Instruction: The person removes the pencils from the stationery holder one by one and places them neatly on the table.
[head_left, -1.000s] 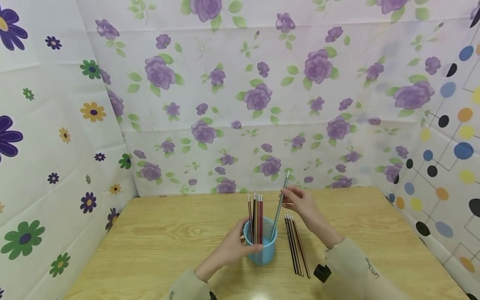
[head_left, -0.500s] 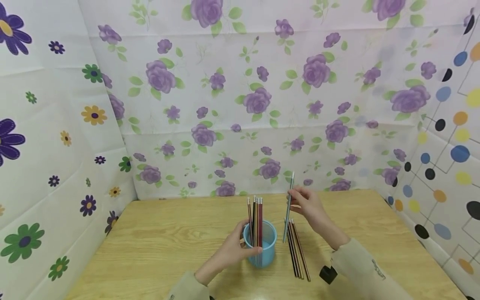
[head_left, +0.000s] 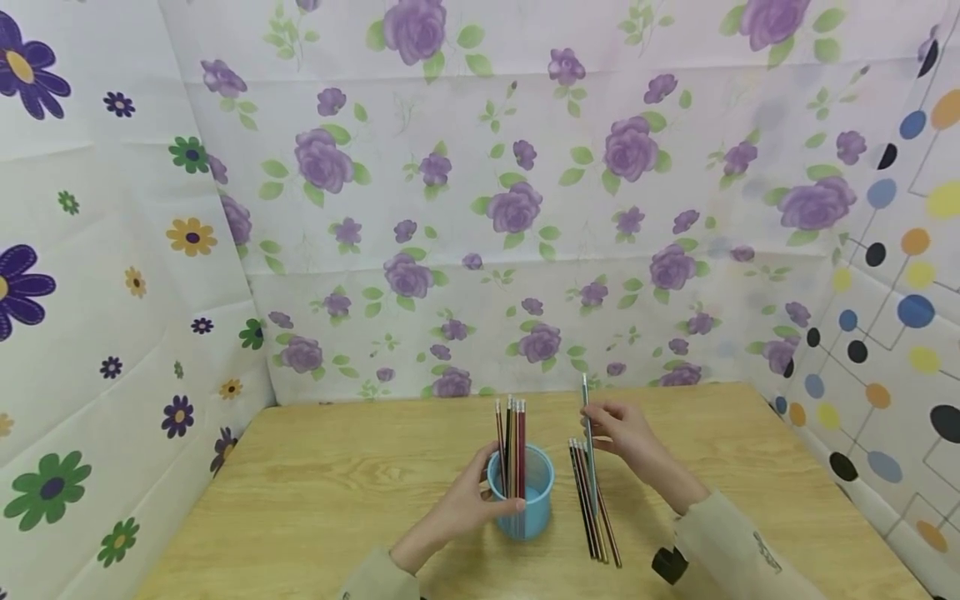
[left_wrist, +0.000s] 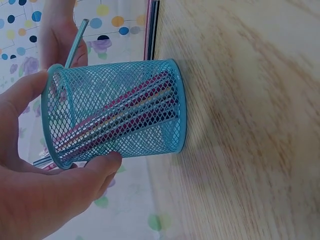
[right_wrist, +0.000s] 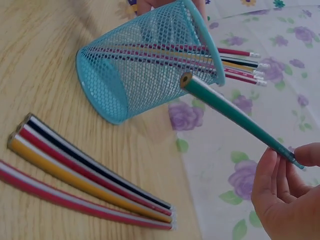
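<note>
My left hand [head_left: 467,507] holds a light blue mesh pencil cup [head_left: 537,515] standing on the table. Its thumb and fingers lie around the cup's rim and side in the left wrist view. Several pencils [head_left: 520,437] lean inside, eraser ends up. Outside the cup, my right hand [head_left: 626,435] pinches a green pencil [right_wrist: 235,115] near its upper end, with its unsharpened end pointing down. In the head view this pencil overlaps a row of several pencils [head_left: 588,521] lying right of the cup; the right wrist view shows it raised off them.
The wooden table [head_left: 352,483] carries the cup and the loose pencils. Behind it hangs a cloth with purple flowers [head_left: 513,208]. Patterned cloths flank it: flowers [head_left: 176,417] on the left, coloured dots [head_left: 915,310] on the right.
My right hand has drawn the green pencil out of the cup, moved it right and lowered it over the loose pencils. My left hand stays on the cup.
</note>
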